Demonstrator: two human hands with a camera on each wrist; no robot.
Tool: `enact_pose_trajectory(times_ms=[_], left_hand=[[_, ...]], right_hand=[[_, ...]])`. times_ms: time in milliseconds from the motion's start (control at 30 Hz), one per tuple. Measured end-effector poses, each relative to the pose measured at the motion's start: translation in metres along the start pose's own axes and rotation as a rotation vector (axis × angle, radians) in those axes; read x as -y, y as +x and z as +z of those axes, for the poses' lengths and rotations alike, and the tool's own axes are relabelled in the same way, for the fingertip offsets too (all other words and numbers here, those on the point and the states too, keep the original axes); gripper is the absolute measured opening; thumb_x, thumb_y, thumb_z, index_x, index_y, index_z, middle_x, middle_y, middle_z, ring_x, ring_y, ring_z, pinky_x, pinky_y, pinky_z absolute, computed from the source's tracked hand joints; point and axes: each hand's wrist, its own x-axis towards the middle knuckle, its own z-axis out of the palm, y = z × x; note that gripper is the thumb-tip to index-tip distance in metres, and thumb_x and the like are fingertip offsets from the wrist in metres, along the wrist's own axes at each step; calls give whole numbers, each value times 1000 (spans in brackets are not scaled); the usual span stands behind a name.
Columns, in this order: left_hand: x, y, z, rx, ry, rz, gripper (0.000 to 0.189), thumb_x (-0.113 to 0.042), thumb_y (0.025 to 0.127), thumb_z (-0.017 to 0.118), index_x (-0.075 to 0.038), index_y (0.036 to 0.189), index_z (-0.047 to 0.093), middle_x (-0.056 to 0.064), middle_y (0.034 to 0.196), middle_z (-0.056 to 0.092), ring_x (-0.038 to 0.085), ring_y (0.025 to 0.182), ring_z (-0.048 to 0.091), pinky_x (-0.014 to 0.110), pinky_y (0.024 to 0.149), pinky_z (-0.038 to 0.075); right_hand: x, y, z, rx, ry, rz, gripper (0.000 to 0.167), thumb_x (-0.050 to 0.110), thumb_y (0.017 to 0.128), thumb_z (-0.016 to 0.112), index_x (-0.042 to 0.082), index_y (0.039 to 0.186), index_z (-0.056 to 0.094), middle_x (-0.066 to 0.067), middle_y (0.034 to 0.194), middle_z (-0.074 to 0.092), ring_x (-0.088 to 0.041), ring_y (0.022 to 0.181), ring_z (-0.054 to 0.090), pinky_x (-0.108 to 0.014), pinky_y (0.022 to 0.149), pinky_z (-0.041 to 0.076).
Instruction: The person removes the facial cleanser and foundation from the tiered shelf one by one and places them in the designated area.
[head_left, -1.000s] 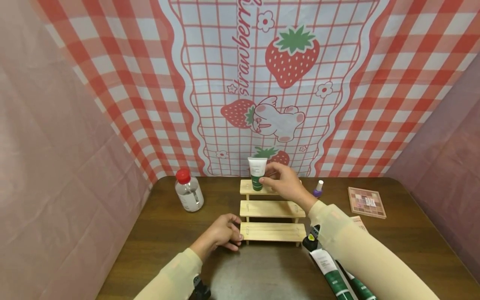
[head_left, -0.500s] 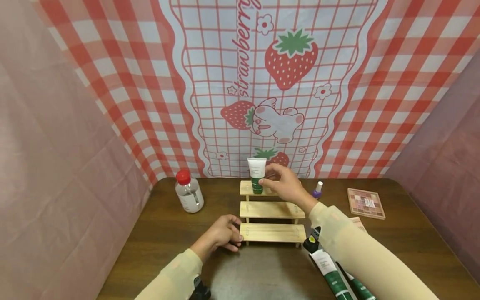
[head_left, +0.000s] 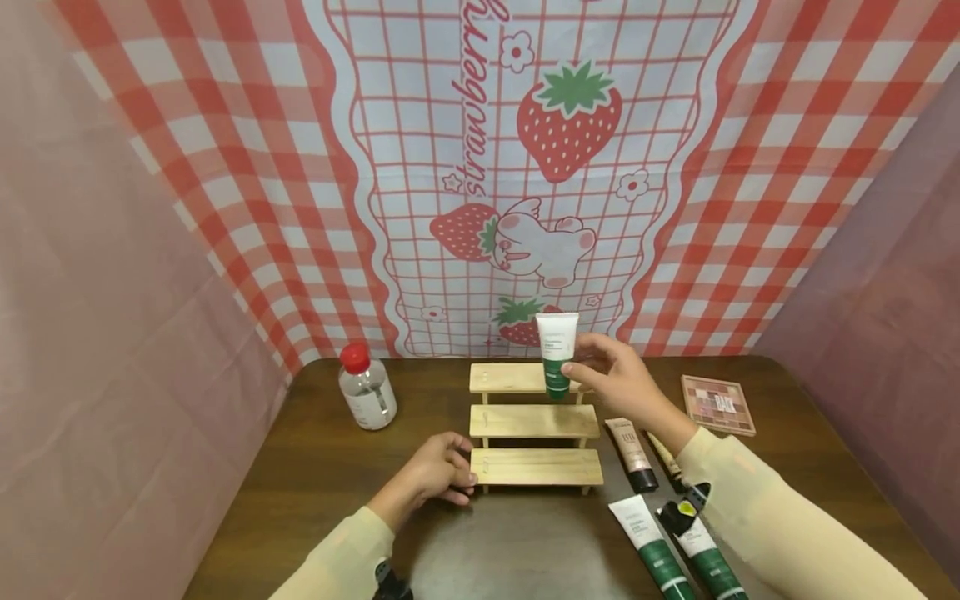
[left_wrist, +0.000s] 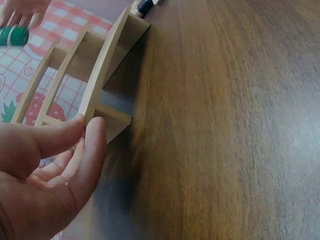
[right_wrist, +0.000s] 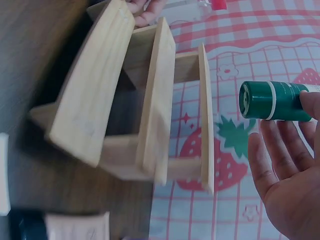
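In the head view a small white-and-green squeeze tube (head_left: 555,337) stands upright, cap down, pinched by my right hand (head_left: 626,379). It is in front of the top step of a three-step wooden shelf (head_left: 534,421), apparently off the wood. The right wrist view has the tube's green cap (right_wrist: 257,100) apart from the shelf (right_wrist: 159,105), thumb on the tube and the other fingers (right_wrist: 285,150) beneath. My left hand (head_left: 435,471) is at the left end of the lowest step. In the left wrist view its thumb and fingers (left_wrist: 92,155) pinch that end of the shelf (left_wrist: 102,65).
A clear bottle with a red cap (head_left: 367,387) stands left of the shelf. To the right lie a BB cream tube (head_left: 632,454), a slim yellowish tube (head_left: 666,458), two larger white-and-green tubes (head_left: 652,546) and a makeup palette (head_left: 717,404). A checked strawberry cloth (head_left: 566,125) hangs behind.
My right hand has lifted the small tube off the left part of the top step and carried it to the right. The left hand stays at the shelf's end. The view has shifted slightly.
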Motion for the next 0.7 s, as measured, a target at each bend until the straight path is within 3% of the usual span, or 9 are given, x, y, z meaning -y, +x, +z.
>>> enact_pose_trajectory(times_ms=[267,433,600,700], left_hand=[[4,0,-2,16,-1,46,49,17,85,71,10,128,47,15,90,60,23,71,66,38,60,67],[4,-1,-3,13,-12,46,50,17,85,70,10,129,46,16,91,60,24,71,66,38,59,66],[6,-1,-3,14,-19,47,51,17,86,70,10,130,46,16,92,60,24,71,66,38,59,66],[6,-1,-2,11,-17,47,51,16,86,70,9,130,46,16,92,60,24,71,66,38,59,66]], right_hand=[[-12,-54,-45,-39,-5,39,28,14,99,70,-1,120,61,-13,105,69,-11,86,71,-37,70,67],[-25,-89,-70,-58,-90,37,24,8,99,69,-1,120,63,-3,100,70,-10,82,69,-33,63,65],[-39,-124,-94,-74,-189,140,28,12,99,69,0,123,64,6,94,70,-8,79,67,-30,62,63],[-47,-144,-108,-73,-225,220,33,17,99,69,0,126,63,5,91,71,-7,78,65,-28,61,61]])
